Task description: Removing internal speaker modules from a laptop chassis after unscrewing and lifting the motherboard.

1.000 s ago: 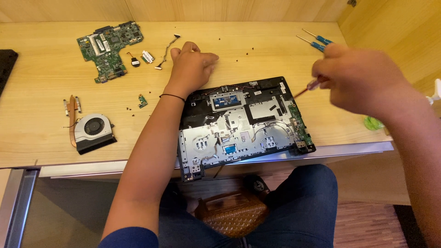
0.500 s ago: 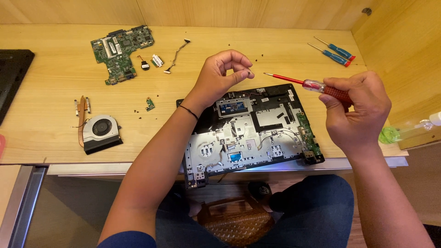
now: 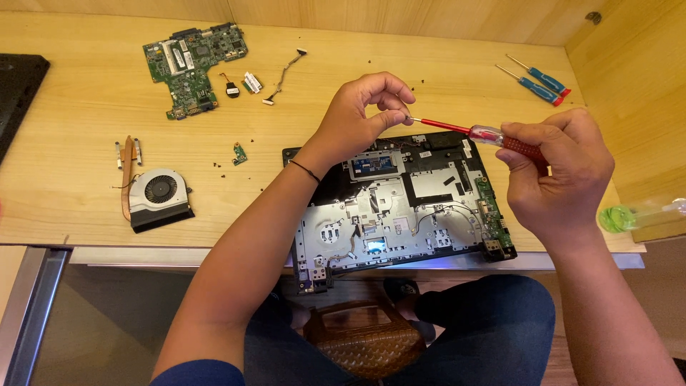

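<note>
Nearest of all, below the table edge, a brown woven bag sits between the person's knees. On the near part of the wooden table lies an opened laptop base, its metal plate and small boards bare, its near edge hanging just over the table's rim. To the left of it a cooling fan with a copper pipe rests flat, and a tiny green board lies between fan and base. At the right edge a green-tipped clear tool pokes in. Above the far side of the base the right hand is clenched around the red handle of a screwdriver, whose shaft points left, level over the base. The left hand meets it there, thumb and forefinger pinched together at the tip; whether they grip a screw I cannot tell. Farther off to the left a green motherboard lies flat, with a thin cable and small parts just right of it. Far right, two blue screwdrivers lie side by side. A black panel shows at the far left edge.
</note>
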